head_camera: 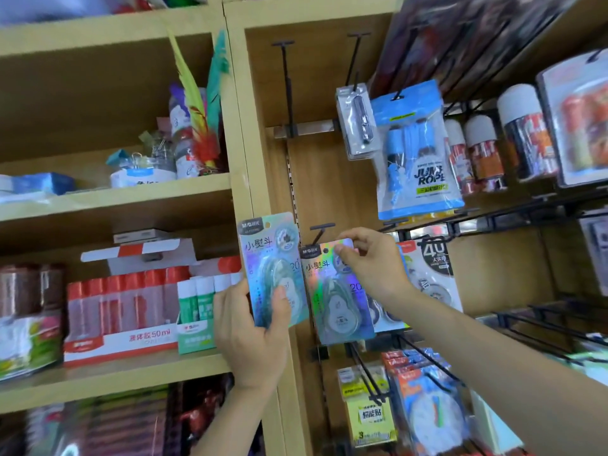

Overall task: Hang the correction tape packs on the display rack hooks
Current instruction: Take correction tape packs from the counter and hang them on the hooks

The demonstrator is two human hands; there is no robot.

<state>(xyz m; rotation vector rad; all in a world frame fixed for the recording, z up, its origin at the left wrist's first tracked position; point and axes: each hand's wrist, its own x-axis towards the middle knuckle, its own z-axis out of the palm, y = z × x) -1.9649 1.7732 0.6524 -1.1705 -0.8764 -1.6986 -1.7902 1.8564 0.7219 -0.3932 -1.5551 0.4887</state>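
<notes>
Right hand [375,263] — pack [339,301] between fingertips [342,251]

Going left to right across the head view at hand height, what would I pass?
Red glue bottles, green glue sticks, higher correction tape pack, lower correction tape pack, hanging pack marked 40.

Holographic rainbow correction tape packs [339,291]; blue-and-white jump-rope pack [416,153].

Bright, even indoor light; soft shadows sit under the shelf boards [115,195]. Rainbow glare flashes off the holographic correction tape packs [335,291]. Wide-angle bowing at the frame edges. Spray cans [523,133] at right and the bottom-left corner are smeared with blur; the centre is fairly sharp.
</notes>
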